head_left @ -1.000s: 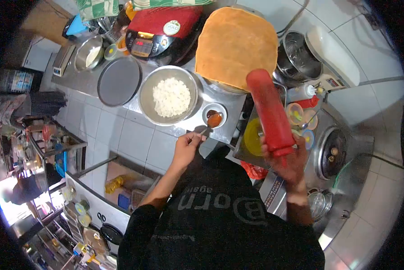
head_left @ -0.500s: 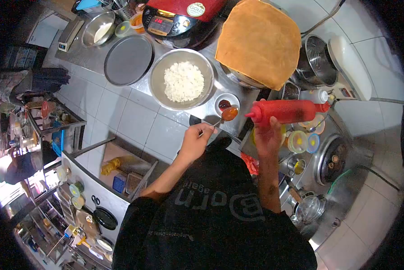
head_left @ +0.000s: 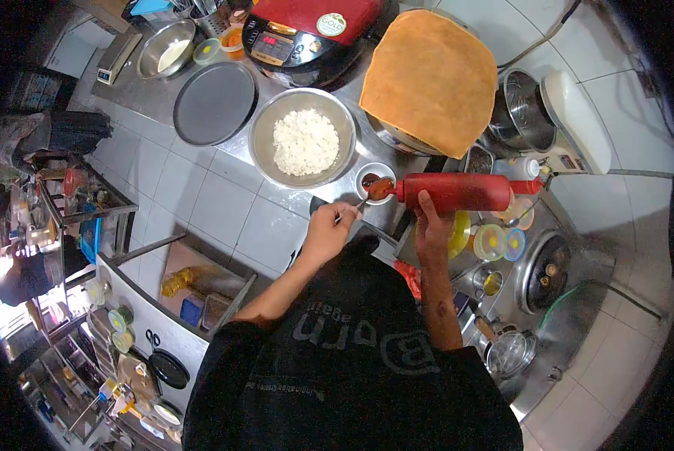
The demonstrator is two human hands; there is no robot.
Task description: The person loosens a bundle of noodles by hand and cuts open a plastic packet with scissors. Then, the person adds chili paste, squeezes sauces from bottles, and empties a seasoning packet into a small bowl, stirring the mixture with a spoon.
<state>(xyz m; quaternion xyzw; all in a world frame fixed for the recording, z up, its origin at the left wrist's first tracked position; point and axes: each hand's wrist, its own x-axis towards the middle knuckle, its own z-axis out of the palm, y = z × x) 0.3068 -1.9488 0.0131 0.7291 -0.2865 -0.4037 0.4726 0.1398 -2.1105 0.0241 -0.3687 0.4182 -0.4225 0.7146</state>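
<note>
Pinched in my left hand is a spoon, its bowl filled with orange-red sauce. The spoon is over the edge of a small white bowl that has dark red sauce in it. My right hand grips a red squeeze bottle from below. The bottle lies on its side, its nozzle pointing left and meeting the sauce in the spoon. Just beyond my left hand stands a metal bowl with white rice-like grains.
Behind are a round dark pan, a red-and-black cooker and a pot under an orange cloth. On the right, several lidded tubs sit near a burner. A shelf unit stands at the lower left.
The red bottle has moved left and slightly down, bringing its nozzle to the spoon. My left hand has barely moved. The view has shifted slightly.
</note>
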